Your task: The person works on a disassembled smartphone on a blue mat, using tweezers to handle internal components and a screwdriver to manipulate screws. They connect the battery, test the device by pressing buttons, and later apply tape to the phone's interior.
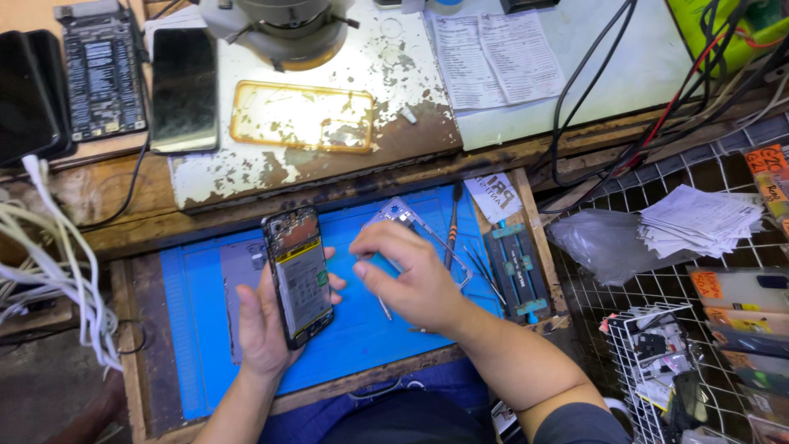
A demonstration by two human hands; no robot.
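Observation:
My left hand (263,321) holds an opened smartphone (298,275) upright over the blue work mat (193,321); its back is off, showing the battery and circuit board. My right hand (411,275) hovers just right of the phone, fingers pinched on a thin metal tool (384,308) that points down toward the mat. Behind my right hand a clear phone frame (403,215) lies on the mat, partly hidden.
A screwdriver (451,222) and a blue repair jig (514,267) lie right of the mat. On the worn bench above sit a clear orange phone case (302,116), a dark phone (184,89), a microscope base (283,29) and papers (496,57). White cables (62,263) hang left; wire baskets (699,329) stand right.

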